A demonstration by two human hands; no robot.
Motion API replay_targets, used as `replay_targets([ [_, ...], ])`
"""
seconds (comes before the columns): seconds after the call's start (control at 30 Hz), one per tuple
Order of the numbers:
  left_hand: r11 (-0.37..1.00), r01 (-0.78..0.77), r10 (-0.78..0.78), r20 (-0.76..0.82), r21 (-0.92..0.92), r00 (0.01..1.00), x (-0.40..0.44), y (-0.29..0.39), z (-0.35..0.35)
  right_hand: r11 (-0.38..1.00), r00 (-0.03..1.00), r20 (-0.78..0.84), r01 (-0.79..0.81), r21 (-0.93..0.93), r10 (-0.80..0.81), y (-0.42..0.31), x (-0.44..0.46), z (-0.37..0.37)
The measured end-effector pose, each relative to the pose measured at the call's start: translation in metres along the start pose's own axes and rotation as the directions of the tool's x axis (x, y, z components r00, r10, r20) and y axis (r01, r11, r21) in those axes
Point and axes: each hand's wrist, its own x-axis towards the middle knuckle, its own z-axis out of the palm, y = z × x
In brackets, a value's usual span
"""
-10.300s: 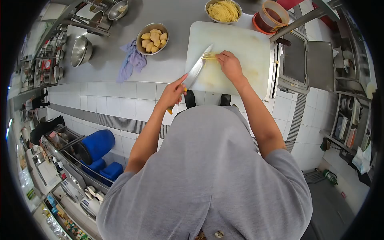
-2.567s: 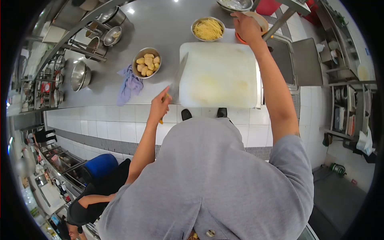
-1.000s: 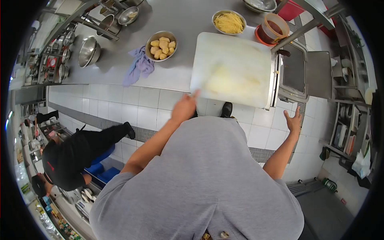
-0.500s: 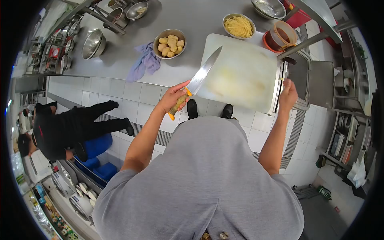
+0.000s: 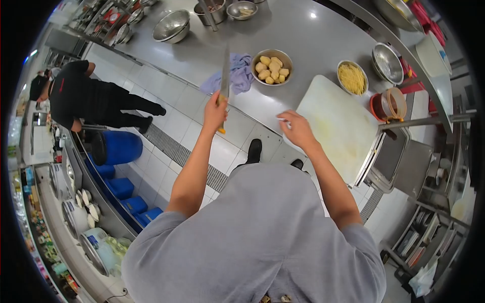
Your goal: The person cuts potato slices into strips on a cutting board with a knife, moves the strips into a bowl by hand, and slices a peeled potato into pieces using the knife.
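My left hand (image 5: 214,113) is wrapped round the handle of a knife (image 5: 225,76), its blade pointing up in front of a purple cloth (image 5: 237,74). My right hand (image 5: 295,129) hovers over the near left edge of the white cutting board (image 5: 336,123), fingers apart and curved, with nothing seen in them. A steel bowl of peeled potatoes (image 5: 271,69) stands beyond my hands, beside the cloth. Past the board's far edge is a bowl of yellow strips (image 5: 352,78). Faint wet, yellowish marks show on the board.
An orange-rimmed container (image 5: 391,104) and an empty steel bowl (image 5: 388,63) stand at the right. Nested steel bowls (image 5: 172,26) sit at the far left of the counter (image 5: 303,25). A person in black (image 5: 88,96) stands at the left near blue barrels (image 5: 118,147).
The view has turned left. The knife has swung from beside the board to the cloth, still in my left hand. My right hand has come from the board's right side to its left edge and opened.
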Motion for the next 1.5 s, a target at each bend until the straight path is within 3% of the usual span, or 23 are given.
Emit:
replay_targets([
  [0.1,0.605,-0.518,0.607,0.07,0.604,0.791,0.022,0.014,0.001,0.983,0.974,0.184,0.152,-0.101,-0.132,-0.021,0.045,0.037],
  [0.13,0.469,-0.591,0.702,0.128,0.657,0.7,0.025,0.017,0.004,0.97,0.95,0.274,0.195,-0.144,-0.15,-0.028,0.055,0.049],
  [0.17,0.478,-0.584,0.703,0.113,0.656,0.702,0.025,0.016,0.005,0.968,0.946,0.286,0.203,-0.149,-0.154,-0.035,0.061,0.06],
  [0.23,0.531,-0.42,0.457,0.169,0.736,0.873,0.028,0.006,0.003,0.956,0.898,0.418,0.228,-0.182,-0.135,-0.047,0.072,0.071],
  [0.27,0.544,-0.413,0.455,0.156,0.73,0.876,0.027,-0.003,0.0,0.954,0.892,0.431,0.234,-0.188,-0.134,-0.049,0.072,0.071],
  [0.4,0.512,-0.368,0.427,0.142,0.776,0.893,-0.004,-0.032,-0.022,0.998,0.975,0.22,0.041,-0.05,-0.029,-0.039,0.079,0.046],
  [0.5,0.614,-0.321,0.303,0.16,0.721,0.939,-0.022,-0.042,-0.048,0.983,0.976,-0.118,-0.185,0.018,0.186,-0.008,0.093,0.02],
  [0.57,0.768,-0.455,0.499,0.025,0.45,0.866,-0.018,-0.048,-0.057,0.96,0.932,-0.233,-0.266,0.083,0.279,-0.003,0.106,0.011],
  [0.6,0.769,-0.458,0.497,0.033,0.446,0.867,-0.015,-0.045,-0.058,0.888,0.855,-0.276,-0.367,0.277,0.44,-0.004,0.113,0.009],
  [0.63,0.959,-0.24,0.234,0.059,0.148,0.971,-0.006,-0.044,-0.06,0.773,0.754,-0.284,-0.432,0.465,0.593,-0.007,0.119,0.006],
  [0.67,0.988,0.053,-0.028,0.169,-0.144,0.985,0.005,-0.039,-0.059,0.772,0.748,-0.292,-0.434,0.464,0.596,-0.009,0.126,0.004],
  [0.73,0.946,0.149,-0.077,0.246,-0.287,0.966,0.018,-0.035,-0.051,0.421,0.713,0.062,-0.48,0.769,0.699,-0.011,0.137,0.005],
  [0.8,0.918,0.28,-0.195,0.296,-0.28,0.935,0.02,-0.036,-0.046,0.446,0.705,0.051,-0.502,0.742,0.708,-0.009,0.142,0.009],
  [1.07,0.976,0.207,-0.191,0.196,-0.064,0.962,-0.036,-0.07,-0.055,0.667,0.675,-0.184,-0.578,0.47,0.715,0.019,0.105,-0.026],
  [1.17,0.974,0.207,-0.191,0.159,-0.091,0.969,-0.046,-0.067,-0.055,0.753,0.75,-0.146,-0.592,0.287,0.645,0.015,0.093,-0.044],
  [1.2,0.976,0.191,-0.177,0.139,-0.1,0.974,-0.047,-0.066,-0.055,0.913,0.89,-0.274,-0.399,-0.087,0.363,0.012,0.092,-0.047],
  [1.23,0.975,0.171,-0.155,0.114,-0.139,0.981,-0.047,-0.064,-0.054,0.871,0.962,-0.27,-0.16,-0.465,0.032,0.004,0.092,-0.052],
  [1.27,0.975,0.175,-0.16,0.113,-0.134,0.981,-0.047,-0.056,-0.05,0.938,0.979,-0.031,-0.201,-0.283,0.201,-0.027,0.09,-0.071],
  [1.3,0.979,0.127,-0.112,0.103,-0.16,0.988,-0.044,-0.059,-0.05,0.963,0.976,0.184,-0.069,-0.259,0.119,-0.069,0.086,-0.087],
  [1.33,0.98,0.082,-0.066,0.095,-0.183,0.993,-0.044,-0.053,-0.047,0.947,0.945,0.152,0.305,-0.104,-0.288,-0.096,0.07,-0.091],
  [1.37,0.981,0.071,-0.062,0.055,-0.181,0.997,-0.043,-0.054,-0.044,0.863,0.854,0.136,0.506,0.0,-0.501,-0.145,0.052,-0.099],
  [1.43,0.986,-0.046,0.05,0.024,-0.158,0.998,-0.041,-0.056,-0.036,0.69,0.687,0.074,0.71,0.139,-0.723,-0.221,0.015,-0.116],
  [1.5,0.98,0.016,-0.009,0.036,-0.2,0.999,-0.036,-0.062,-0.035,0.621,0.612,0.103,0.778,0.096,-0.784,-0.257,-0.017,-0.123],
])
